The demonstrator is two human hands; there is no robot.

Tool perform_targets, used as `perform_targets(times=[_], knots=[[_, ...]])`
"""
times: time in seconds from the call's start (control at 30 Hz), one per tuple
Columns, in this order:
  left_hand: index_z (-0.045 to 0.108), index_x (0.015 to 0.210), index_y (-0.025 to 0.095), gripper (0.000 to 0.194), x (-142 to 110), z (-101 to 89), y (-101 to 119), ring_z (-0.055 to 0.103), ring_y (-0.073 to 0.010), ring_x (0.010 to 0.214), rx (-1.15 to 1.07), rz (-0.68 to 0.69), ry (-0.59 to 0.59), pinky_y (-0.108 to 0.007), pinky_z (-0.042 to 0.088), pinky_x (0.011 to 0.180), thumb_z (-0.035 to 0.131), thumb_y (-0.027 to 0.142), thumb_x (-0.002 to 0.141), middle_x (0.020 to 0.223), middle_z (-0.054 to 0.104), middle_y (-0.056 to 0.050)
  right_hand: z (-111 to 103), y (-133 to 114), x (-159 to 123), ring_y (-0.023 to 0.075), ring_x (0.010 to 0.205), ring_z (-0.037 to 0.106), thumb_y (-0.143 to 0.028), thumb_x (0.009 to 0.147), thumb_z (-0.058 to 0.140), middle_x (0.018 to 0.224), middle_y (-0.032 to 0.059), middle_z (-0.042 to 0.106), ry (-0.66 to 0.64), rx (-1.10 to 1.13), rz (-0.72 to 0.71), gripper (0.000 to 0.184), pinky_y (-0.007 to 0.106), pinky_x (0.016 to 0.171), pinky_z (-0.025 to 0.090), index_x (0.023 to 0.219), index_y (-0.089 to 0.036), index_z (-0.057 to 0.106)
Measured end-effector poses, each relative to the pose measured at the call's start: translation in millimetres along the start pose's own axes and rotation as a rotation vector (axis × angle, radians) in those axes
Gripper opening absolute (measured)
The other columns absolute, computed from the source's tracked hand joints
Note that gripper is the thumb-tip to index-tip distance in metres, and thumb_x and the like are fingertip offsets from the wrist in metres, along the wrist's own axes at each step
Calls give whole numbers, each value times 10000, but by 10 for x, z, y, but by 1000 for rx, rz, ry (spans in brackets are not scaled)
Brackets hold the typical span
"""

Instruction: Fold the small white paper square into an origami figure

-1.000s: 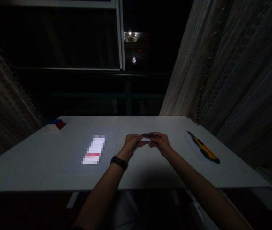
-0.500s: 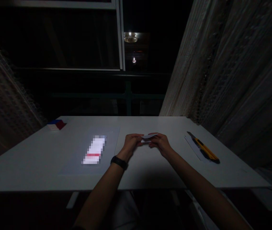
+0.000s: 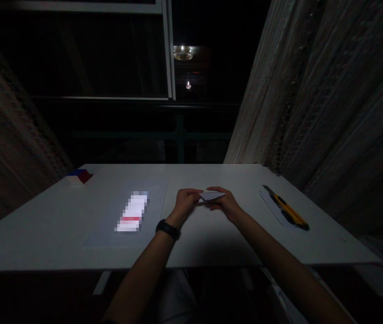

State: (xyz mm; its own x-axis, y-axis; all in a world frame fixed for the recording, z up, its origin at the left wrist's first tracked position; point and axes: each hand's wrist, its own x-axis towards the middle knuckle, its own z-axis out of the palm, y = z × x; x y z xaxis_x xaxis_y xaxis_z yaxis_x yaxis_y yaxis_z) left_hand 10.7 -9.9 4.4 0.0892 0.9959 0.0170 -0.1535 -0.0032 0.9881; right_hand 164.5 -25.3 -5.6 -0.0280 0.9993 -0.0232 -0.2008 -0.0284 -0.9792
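A small folded piece of white paper (image 3: 211,196) is held between my two hands above the middle of the table. My left hand (image 3: 186,200), with a black band on the wrist, pinches the paper's left end. On the right side, my right hand (image 3: 225,201) grips it with the thumb underneath and fingers around the far edge. The paper's upper face looks pointed toward the right. Its underside and some fingertips are hidden, and the light is dim.
A bright, pixelated phone-like screen (image 3: 133,211) lies on a pale sheet (image 3: 100,238) at left. A colored puzzle cube (image 3: 78,176) sits at the far left. On the right, a yellow-and-black utility knife (image 3: 289,210) rests beside white paper (image 3: 270,204) on the white table (image 3: 208,252).
The folded paper has tilted between my hands, so more of its flat upper face now shows. Both hands stay in nearly the same place.
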Motion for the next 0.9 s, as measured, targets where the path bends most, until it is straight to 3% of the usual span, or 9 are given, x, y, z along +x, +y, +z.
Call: perform_targets(times=[0.13, 0.27, 0.43, 0.63, 0.9], knots=[[717, 727, 92, 217, -14, 8, 9, 554, -123, 530, -18, -17, 7, -215, 417, 505, 617, 101, 535, 621, 665, -80, 4, -13, -22, 185, 607, 649, -57, 520, 642, 774, 34, 684, 12, 56, -12, 500, 258, 467, 527, 992, -202, 567], [713, 736, 95, 210, -4, 15, -17, 595, -147, 602, -50, 13, 23, -234, 459, 573, 628, 114, 545, 681, 681, -95, 34, 0, -45, 197, 679, 661, -45, 528, 665, 839, 16, 679, -38, 184, 40, 590, 349, 597, 556, 1059, -245, 502], [712, 749, 110, 217, -21, 39, -3, 620, -159, 678, -56, 115, 101, -237, 473, 635, 636, 122, 546, 749, 695, -93, 171, 33, -37, 204, 709, 669, -43, 579, 626, 771, 51, 684, -131, 320, 136, 367, 374, 698, 536, 918, -173, 566], [699, 785, 90, 289, -56, 48, 80, 610, -151, 592, -123, 92, 142, -239, 472, 580, 578, 72, 524, 639, 677, -65, 373, -11, 2, 148, 660, 649, -41, 569, 659, 708, 11, 676, -98, 311, 113, 311, 302, 676, 525, 844, -175, 598], [706, 813, 107, 276, -55, 28, 81, 630, -161, 663, -80, 142, 193, -236, 474, 614, 594, 107, 561, 723, 699, -82, 468, -20, -9, 140, 642, 634, -55, 565, 664, 728, 3, 661, 0, 319, 70, 346, 289, 640, 528, 869, -191, 572]])
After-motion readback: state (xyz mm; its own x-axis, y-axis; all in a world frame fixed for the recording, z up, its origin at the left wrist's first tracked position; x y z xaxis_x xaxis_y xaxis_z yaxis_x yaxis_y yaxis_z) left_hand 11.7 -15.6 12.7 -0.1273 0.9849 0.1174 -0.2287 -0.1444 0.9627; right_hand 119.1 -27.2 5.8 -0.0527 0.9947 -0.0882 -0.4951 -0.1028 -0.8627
